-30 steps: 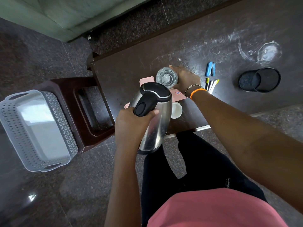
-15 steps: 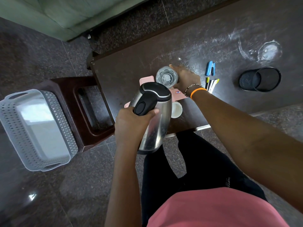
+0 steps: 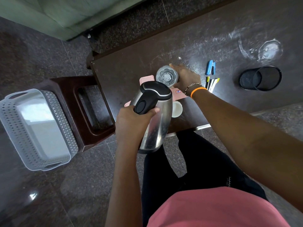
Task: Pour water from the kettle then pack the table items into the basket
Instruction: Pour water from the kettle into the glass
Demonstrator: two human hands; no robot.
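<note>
Your left hand is wrapped tight around the black handle of the stainless-steel electric kettle, which tilts forward with its black lid toward the clear round drinking glass at 12 o'clock from it. Your right hand curls around that glass from its 3 o'clock side; the glass stands on the dark scratched tabletop, touching a flat pink plastic piece that the kettle partly hides. A small white round cup sits just beside the kettle at its 3 o'clock. At 3 o'clock from your right hand lie a blue stapler and a bunch of pens, with a black mesh pen holder on its side farther out. The grey perforated plastic basket rests at 9 o'clock, well apart from the table, against a dark brown plastic stool.
</note>
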